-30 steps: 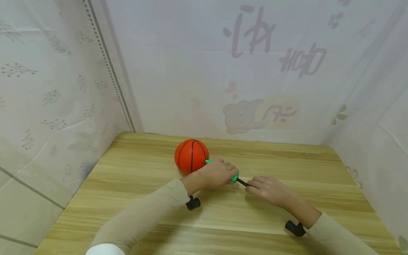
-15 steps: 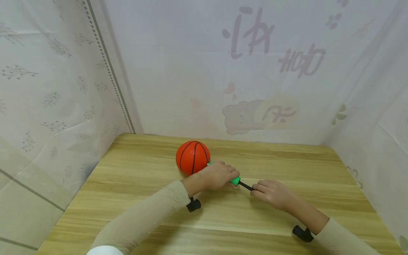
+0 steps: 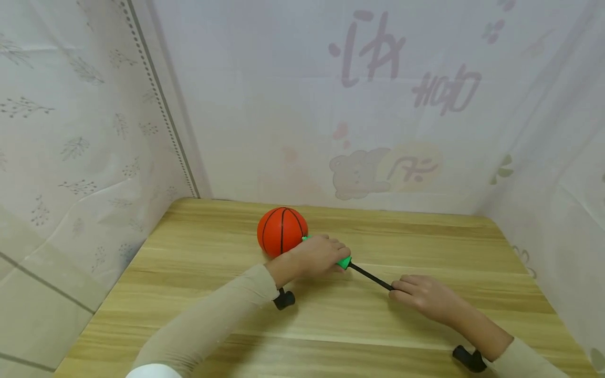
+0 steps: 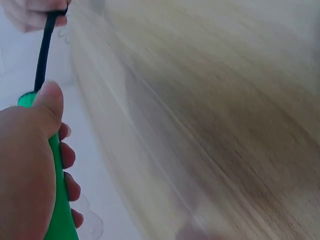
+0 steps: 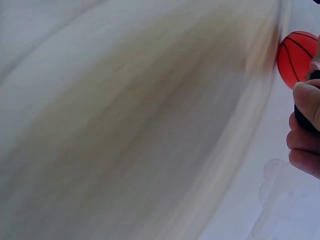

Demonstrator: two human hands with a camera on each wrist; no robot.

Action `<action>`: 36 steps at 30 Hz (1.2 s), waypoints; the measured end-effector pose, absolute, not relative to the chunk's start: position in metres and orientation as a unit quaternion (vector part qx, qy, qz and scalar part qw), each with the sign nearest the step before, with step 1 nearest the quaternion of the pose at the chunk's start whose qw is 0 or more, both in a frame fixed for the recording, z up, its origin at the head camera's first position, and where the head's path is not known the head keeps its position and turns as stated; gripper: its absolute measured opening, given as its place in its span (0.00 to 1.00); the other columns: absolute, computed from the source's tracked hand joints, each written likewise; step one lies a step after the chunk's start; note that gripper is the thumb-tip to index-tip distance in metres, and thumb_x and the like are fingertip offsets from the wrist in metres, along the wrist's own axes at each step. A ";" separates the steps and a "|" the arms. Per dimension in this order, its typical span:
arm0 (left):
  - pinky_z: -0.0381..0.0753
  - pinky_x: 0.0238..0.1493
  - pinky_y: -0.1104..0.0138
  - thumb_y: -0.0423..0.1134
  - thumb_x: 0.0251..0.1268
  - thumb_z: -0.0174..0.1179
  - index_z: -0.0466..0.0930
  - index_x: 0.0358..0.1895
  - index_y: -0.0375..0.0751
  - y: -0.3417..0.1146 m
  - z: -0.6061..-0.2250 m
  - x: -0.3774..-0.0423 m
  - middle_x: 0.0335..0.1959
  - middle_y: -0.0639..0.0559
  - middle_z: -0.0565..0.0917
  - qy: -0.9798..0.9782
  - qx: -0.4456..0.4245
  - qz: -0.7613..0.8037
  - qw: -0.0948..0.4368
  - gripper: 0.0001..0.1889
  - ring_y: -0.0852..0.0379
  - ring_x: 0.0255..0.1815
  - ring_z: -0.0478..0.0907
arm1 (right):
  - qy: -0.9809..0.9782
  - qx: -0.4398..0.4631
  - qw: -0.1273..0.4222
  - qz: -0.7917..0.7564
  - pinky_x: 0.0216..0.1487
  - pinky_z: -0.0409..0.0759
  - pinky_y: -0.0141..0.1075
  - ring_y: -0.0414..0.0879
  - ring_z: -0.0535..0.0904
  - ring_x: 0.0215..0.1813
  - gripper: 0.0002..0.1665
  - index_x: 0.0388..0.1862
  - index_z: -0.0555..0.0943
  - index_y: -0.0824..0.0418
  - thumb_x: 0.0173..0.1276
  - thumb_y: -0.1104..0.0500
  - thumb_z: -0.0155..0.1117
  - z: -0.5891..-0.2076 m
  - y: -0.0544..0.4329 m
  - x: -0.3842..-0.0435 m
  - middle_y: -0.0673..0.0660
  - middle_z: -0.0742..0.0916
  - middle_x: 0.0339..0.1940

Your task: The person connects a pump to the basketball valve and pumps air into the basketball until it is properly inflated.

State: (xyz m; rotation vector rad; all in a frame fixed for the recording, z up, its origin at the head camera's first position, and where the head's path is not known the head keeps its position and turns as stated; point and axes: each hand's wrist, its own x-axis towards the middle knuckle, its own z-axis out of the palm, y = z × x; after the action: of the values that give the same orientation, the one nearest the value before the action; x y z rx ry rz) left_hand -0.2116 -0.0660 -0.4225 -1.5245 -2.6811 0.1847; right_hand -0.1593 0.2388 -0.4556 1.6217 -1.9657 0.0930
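Note:
A red ball with black basketball lines rests toward the back of the table. Beside it, my left hand wraps round the green barrel of a hand pump, whose far end overlaps the ball's right side. The black pump rod extends down and right out of the barrel. My right hand grips the black handle at its other end; in the right wrist view part of this handle shows between thumb and curled fingers. In the left wrist view my thumb lies along the green barrel.
The wooden table ends at a pale printed curtain at the back, with more curtain on both sides. A black fitting hangs under my left wrist, and another black fitting under my right.
My right hand has moved right and toward me, drawing out more of the black pump rod. The left hand and the ball have stayed nearly in place.

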 end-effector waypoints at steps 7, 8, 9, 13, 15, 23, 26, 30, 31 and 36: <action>0.75 0.47 0.71 0.54 0.76 0.57 0.75 0.54 0.48 -0.059 -0.424 -0.209 0.45 0.62 0.82 -0.867 -0.493 0.070 0.021 0.16 0.62 0.47 0.78 | -0.732 0.619 0.284 0.027 0.34 0.79 0.28 0.40 0.79 0.33 0.26 0.38 0.81 0.57 0.87 0.60 0.33 -0.448 0.214 -0.170 0.49 0.85 0.35; 0.75 0.47 0.71 0.54 0.76 0.57 0.75 0.54 0.48 -0.058 -0.424 -0.209 0.44 0.62 0.82 -0.867 -0.494 0.071 0.021 0.16 0.62 0.46 0.78 | -0.727 0.623 0.289 0.024 0.34 0.79 0.28 0.40 0.79 0.33 0.26 0.39 0.81 0.58 0.87 0.60 0.33 -0.448 0.210 -0.172 0.49 0.85 0.35; 0.74 0.46 0.71 0.54 0.76 0.57 0.74 0.53 0.48 -0.058 -0.424 -0.209 0.43 0.62 0.81 -0.866 -0.495 0.073 0.022 0.16 0.63 0.45 0.77 | -0.721 0.626 0.295 0.023 0.33 0.79 0.28 0.40 0.79 0.32 0.26 0.38 0.81 0.58 0.87 0.61 0.33 -0.448 0.205 -0.175 0.49 0.85 0.34; 0.73 0.43 0.72 0.55 0.76 0.56 0.74 0.51 0.49 -0.057 -0.427 -0.209 0.39 0.63 0.79 -0.864 -0.497 0.075 0.031 0.15 0.63 0.41 0.75 | -0.715 0.625 0.313 0.017 0.31 0.77 0.26 0.40 0.78 0.31 0.27 0.38 0.81 0.58 0.87 0.62 0.32 -0.449 0.191 -0.181 0.50 0.85 0.33; 0.72 0.42 0.73 0.55 0.76 0.56 0.75 0.51 0.49 -0.057 -0.428 -0.208 0.37 0.63 0.78 -0.864 -0.497 0.074 0.032 0.15 0.64 0.39 0.74 | -0.718 0.621 0.313 0.018 0.31 0.76 0.26 0.40 0.77 0.31 0.28 0.38 0.81 0.58 0.87 0.62 0.31 -0.449 0.186 -0.183 0.50 0.85 0.33; 0.71 0.41 0.73 0.56 0.76 0.56 0.76 0.49 0.50 -0.057 -0.430 -0.205 0.39 0.64 0.80 -0.858 -0.508 0.065 0.040 0.15 0.65 0.39 0.74 | -0.724 0.619 0.304 0.033 0.31 0.76 0.26 0.39 0.78 0.30 0.29 0.37 0.82 0.59 0.87 0.61 0.31 -0.454 0.187 -0.179 0.51 0.86 0.34; 0.72 0.43 0.72 0.57 0.75 0.57 0.76 0.49 0.50 -0.058 -0.428 -0.205 0.40 0.64 0.80 -0.860 -0.506 0.061 0.031 0.15 0.65 0.41 0.75 | -0.724 0.618 0.302 0.048 0.32 0.78 0.27 0.40 0.78 0.31 0.27 0.37 0.81 0.58 0.87 0.60 0.33 -0.456 0.198 -0.173 0.50 0.86 0.34; 0.73 0.45 0.71 0.57 0.74 0.57 0.76 0.50 0.50 -0.061 -0.424 -0.206 0.40 0.64 0.80 -0.863 -0.502 0.053 0.020 0.16 0.65 0.42 0.75 | -0.731 0.614 0.293 0.061 0.32 0.79 0.28 0.39 0.78 0.32 0.25 0.37 0.81 0.57 0.87 0.60 0.35 -0.458 0.217 -0.164 0.49 0.85 0.35; 0.73 0.45 0.71 0.57 0.74 0.58 0.76 0.50 0.50 -0.062 -0.423 -0.207 0.40 0.63 0.80 -0.864 -0.501 0.050 0.019 0.16 0.65 0.42 0.75 | -0.732 0.613 0.291 0.061 0.32 0.78 0.28 0.40 0.78 0.32 0.25 0.37 0.81 0.57 0.87 0.60 0.35 -0.459 0.221 -0.161 0.49 0.85 0.35; 0.74 0.46 0.71 0.56 0.75 0.58 0.77 0.53 0.48 -0.067 -0.419 -0.209 0.43 0.62 0.82 -0.866 -0.497 0.048 0.016 0.17 0.64 0.43 0.76 | -0.739 0.607 0.285 0.063 0.33 0.79 0.29 0.40 0.79 0.33 0.27 0.37 0.83 0.57 0.87 0.60 0.34 -0.458 0.239 -0.153 0.50 0.86 0.36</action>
State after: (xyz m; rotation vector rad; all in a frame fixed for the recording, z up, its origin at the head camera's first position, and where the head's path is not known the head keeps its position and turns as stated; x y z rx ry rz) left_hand -0.2089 -0.0669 -0.4193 -1.5459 -2.6939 0.1490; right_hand -0.1531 0.2394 -0.4582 1.6224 -1.9768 0.1676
